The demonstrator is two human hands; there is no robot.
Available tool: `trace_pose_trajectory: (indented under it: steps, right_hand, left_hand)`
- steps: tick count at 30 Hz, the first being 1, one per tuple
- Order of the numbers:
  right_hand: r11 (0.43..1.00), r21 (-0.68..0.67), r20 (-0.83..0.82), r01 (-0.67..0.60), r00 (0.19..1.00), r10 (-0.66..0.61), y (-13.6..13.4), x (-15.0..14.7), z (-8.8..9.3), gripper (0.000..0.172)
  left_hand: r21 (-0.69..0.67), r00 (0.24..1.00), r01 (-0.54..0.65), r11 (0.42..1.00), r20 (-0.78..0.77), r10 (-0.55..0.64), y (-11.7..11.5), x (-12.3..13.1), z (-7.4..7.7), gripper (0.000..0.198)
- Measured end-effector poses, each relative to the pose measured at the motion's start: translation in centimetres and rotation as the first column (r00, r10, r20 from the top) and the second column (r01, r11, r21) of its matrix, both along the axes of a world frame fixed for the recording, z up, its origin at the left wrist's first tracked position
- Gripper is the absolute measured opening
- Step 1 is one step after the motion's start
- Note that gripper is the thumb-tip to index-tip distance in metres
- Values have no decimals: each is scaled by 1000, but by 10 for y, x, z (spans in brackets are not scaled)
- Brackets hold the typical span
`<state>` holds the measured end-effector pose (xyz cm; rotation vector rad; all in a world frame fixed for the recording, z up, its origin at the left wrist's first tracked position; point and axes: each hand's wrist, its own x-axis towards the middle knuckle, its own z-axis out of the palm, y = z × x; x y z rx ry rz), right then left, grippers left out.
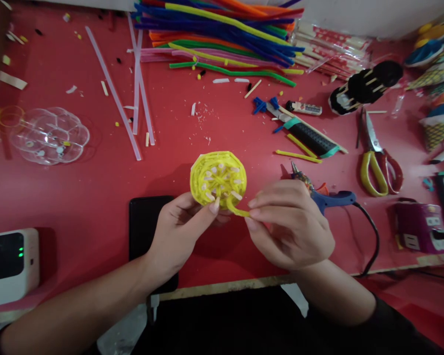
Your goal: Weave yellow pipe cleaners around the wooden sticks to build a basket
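A round yellow woven pipe-cleaner disc [218, 177] with pale wooden spokes is held up over the red table [96, 197]. My left hand [181, 224] grips its lower edge, thumb pressed on the front. My right hand [288, 224] pinches the loose yellow pipe-cleaner end [239, 211] that trails from the disc's lower right.
A blue glue gun [329, 197] with a black cord lies just behind my right hand. Scissors [379, 160], a cutter [311, 138], a pile of coloured pipe cleaners [225, 34], clear glue sticks [136, 88], a plastic tray [50, 135], a black phone [146, 227] and a white device [9, 264] surround the work.
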<state>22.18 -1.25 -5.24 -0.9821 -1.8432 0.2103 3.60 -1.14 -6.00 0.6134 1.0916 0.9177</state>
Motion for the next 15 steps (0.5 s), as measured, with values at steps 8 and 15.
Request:
trace_pose_trajectory:
  steps: [8, 15]
  right_hand:
    - [991, -110, -144, -81, 987, 65, 2, 0, -1, 20]
    - [995, -30, 5, -98, 995, 98, 0, -2, -3, 15]
  left_hand:
    - [18, 995, -16, 1000, 98, 14, 0, -1, 0, 6]
    - [5, 998, -25, 1000, 54, 25, 0, 1, 0, 15]
